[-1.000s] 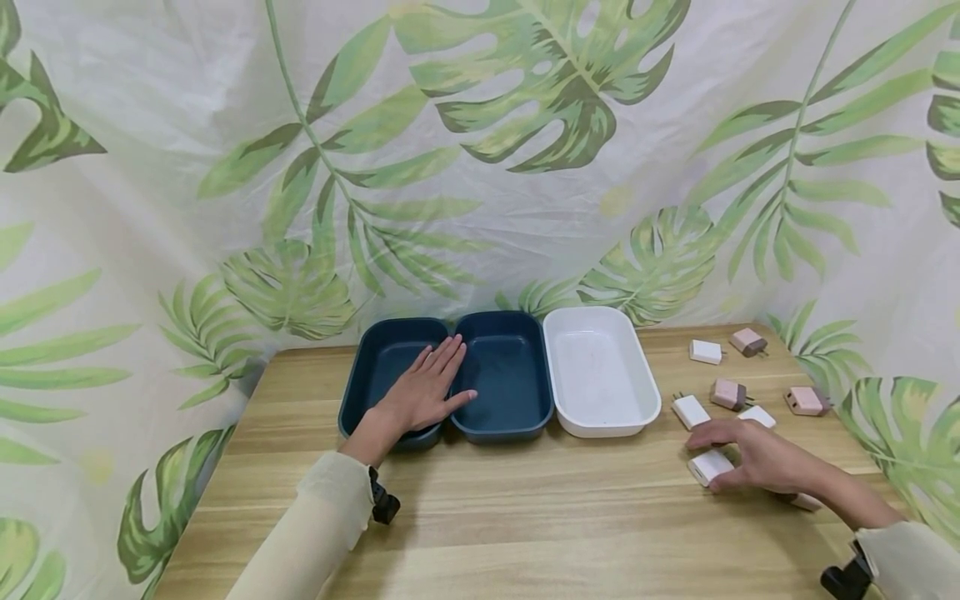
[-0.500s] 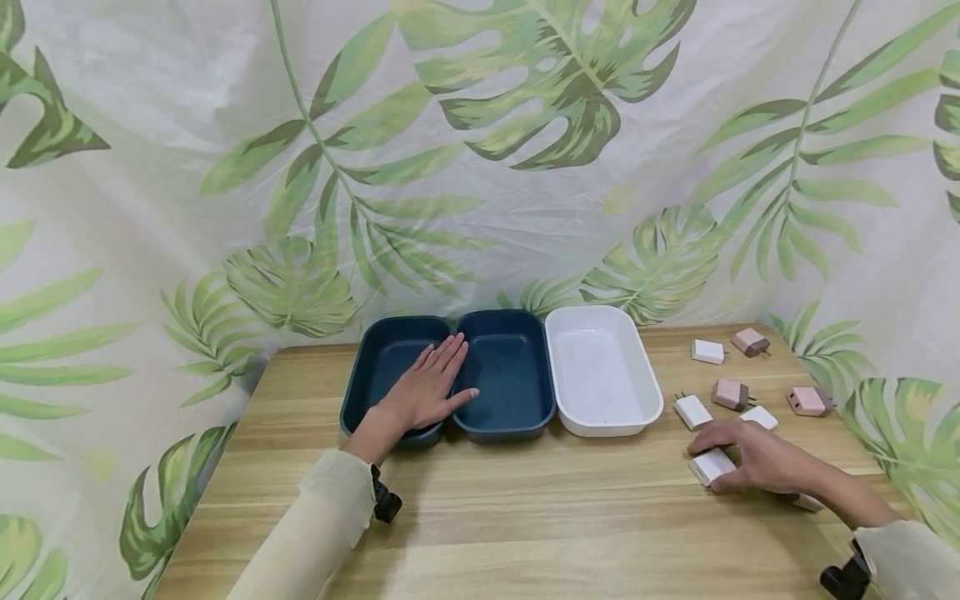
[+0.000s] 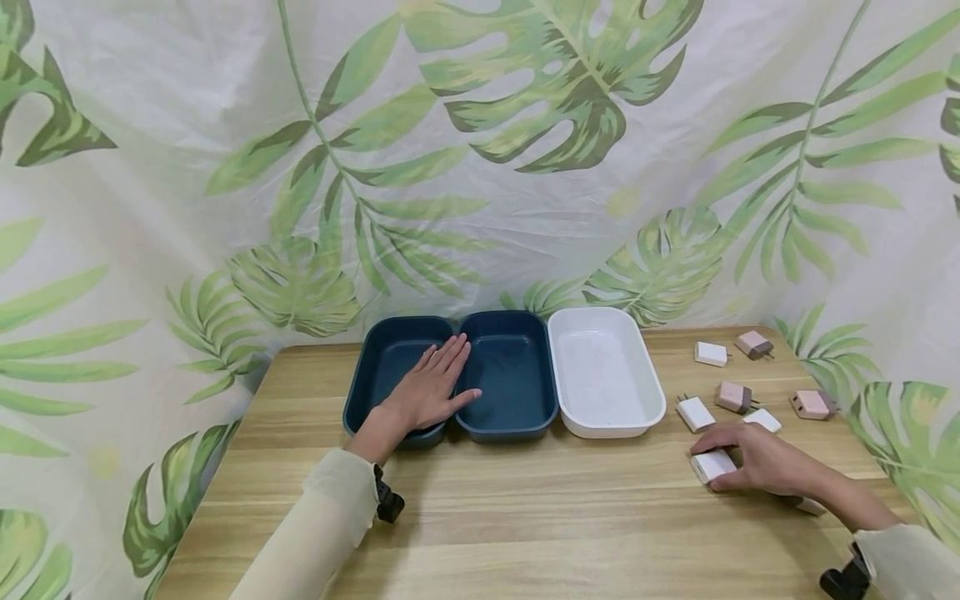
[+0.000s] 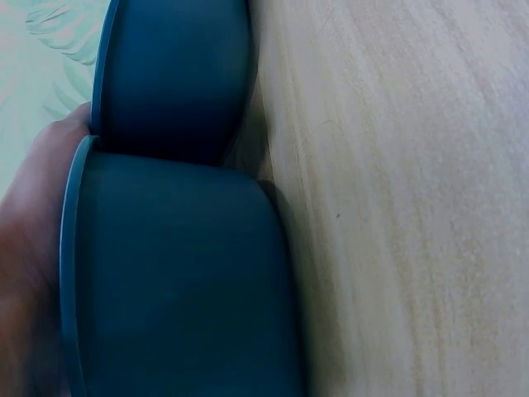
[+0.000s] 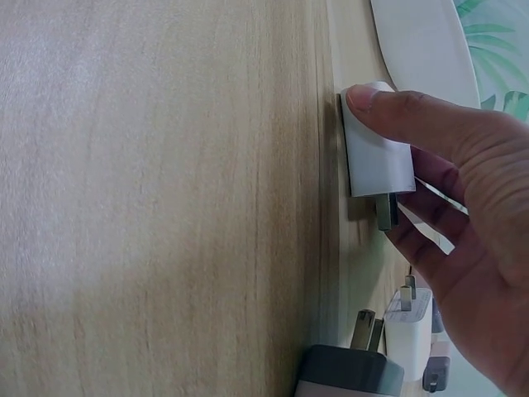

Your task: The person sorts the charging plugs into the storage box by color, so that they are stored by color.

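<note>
My left hand rests with straight, slightly spread fingers across the adjoining rims of the left dark blue tray and the middle dark blue tray. In the left wrist view, the outer wall of a blue tray hides most of that hand. On the right side of the table, my right hand pinches a white plug charger between thumb and fingers. The right wrist view shows the thumb across the white charger, its metal prongs pointing back toward the palm. It lies at table level.
A white tray stands right of the blue ones. Several chargers lie around the right hand, among them a white charger, a pink charger and another pink charger. One charger is partly hidden beneath the right wrist.
</note>
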Tool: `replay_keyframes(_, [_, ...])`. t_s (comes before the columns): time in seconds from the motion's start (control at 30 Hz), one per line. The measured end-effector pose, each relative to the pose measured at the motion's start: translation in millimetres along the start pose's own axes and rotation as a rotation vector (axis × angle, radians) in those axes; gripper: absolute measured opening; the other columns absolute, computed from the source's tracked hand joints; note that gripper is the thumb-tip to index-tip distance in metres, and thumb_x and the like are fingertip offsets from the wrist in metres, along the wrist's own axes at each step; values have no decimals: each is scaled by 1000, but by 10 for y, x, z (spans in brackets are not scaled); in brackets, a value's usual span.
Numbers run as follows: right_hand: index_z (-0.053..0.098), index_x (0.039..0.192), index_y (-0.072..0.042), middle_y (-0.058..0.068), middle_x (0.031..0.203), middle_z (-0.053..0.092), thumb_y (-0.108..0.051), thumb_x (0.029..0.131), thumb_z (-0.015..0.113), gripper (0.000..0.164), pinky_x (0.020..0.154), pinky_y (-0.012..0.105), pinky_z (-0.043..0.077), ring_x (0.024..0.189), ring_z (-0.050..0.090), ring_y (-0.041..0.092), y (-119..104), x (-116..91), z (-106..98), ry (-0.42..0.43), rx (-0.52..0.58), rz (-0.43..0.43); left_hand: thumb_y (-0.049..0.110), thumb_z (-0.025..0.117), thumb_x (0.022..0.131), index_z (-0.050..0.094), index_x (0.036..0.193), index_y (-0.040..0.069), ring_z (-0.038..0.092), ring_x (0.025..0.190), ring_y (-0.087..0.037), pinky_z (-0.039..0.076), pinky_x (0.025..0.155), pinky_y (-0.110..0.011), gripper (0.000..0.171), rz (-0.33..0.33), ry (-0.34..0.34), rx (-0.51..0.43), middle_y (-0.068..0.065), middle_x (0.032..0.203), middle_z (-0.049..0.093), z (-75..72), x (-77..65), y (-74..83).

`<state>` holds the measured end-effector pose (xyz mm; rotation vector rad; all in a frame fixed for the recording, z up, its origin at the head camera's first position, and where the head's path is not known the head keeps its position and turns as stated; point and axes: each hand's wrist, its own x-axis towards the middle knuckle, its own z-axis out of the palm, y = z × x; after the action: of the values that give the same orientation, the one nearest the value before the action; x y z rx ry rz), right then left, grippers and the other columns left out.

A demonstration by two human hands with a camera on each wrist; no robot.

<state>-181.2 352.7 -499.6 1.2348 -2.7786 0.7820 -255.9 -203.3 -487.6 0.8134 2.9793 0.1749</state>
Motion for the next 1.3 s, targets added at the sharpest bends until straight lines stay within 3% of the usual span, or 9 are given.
replay_keyframes(0.57, [79,109,-26,2,112,78,-21,73,99,42,90,9,47,108,69,9,10,3,15,7,35,-17,70,37,107,8,171,9,0,166,-24,5,133,-49,93,-3,9,-15,-7,179,2,38,4,-8])
replay_keyframes(0.83, [80,111,-20,6,112,78,-19,74,98,41,90,8,45,109,68,6,-61,20,-43,20,46,3,69,37,107,10,171,8,-1,165,-23,5,133,-49,93,-11,0,-9,-5,179,-1,47,11,-10])
replay_keyframes(1.3, [81,112,-13,1,111,79,-18,72,99,44,85,12,49,107,67,4,-181,94,-193,36,45,-7,69,37,107,10,171,8,-3,165,-21,3,133,-48,93,-9,0,-15,-5,179,-1,49,8,-15])
